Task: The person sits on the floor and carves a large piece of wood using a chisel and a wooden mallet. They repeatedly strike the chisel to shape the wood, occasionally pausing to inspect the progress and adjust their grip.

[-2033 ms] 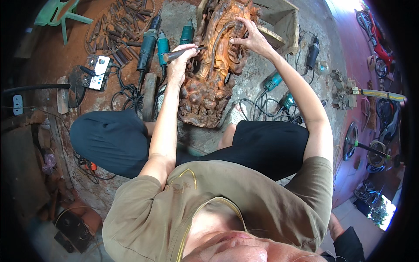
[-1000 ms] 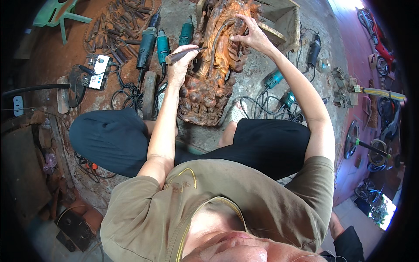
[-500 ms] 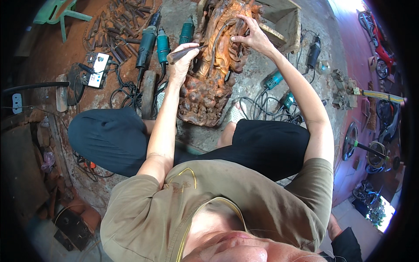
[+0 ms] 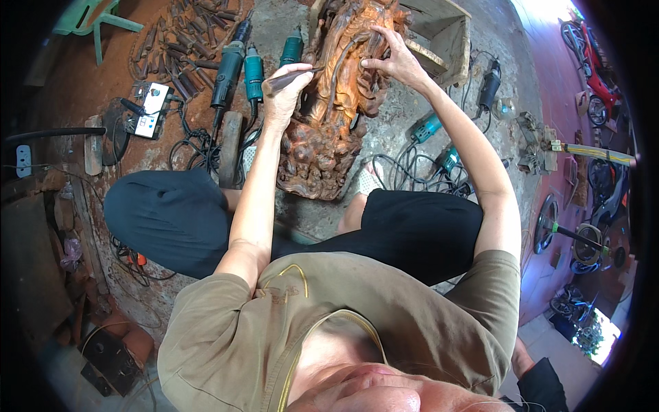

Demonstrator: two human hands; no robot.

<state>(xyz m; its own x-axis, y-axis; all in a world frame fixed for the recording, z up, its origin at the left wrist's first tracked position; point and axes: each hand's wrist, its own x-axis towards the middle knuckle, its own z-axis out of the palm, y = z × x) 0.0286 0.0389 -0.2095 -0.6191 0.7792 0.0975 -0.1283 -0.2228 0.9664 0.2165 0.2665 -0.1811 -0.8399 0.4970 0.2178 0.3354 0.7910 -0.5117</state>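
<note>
A large reddish-brown wood carving (image 4: 336, 103) with deep folds and a dark knobbly near end lies in front of me. My left hand (image 4: 285, 96) is closed around the wooden handle of a carving chisel (image 4: 280, 83) at the carving's left side. Its thin blade points right, toward the carved surface; whether the tip touches the wood is too small to tell. My right hand (image 4: 398, 63) rests on the carving's upper right part, thumb and fingers apart, beside a long curved ridge. No tool shows in it.
Teal power tools (image 4: 228, 75) and many loose chisels (image 4: 185, 48) lie to the left, near a white control box (image 4: 152, 113). A wooden crate (image 4: 439, 41) stands behind the carving. On the right are another teal tool (image 4: 427, 128), a black grinder (image 4: 490, 86) and tangled cords (image 4: 419, 165).
The whole view has shifted very slightly to the left. Both hands keep nearly the same places on and beside the carving, the chisel still in my left hand.
</note>
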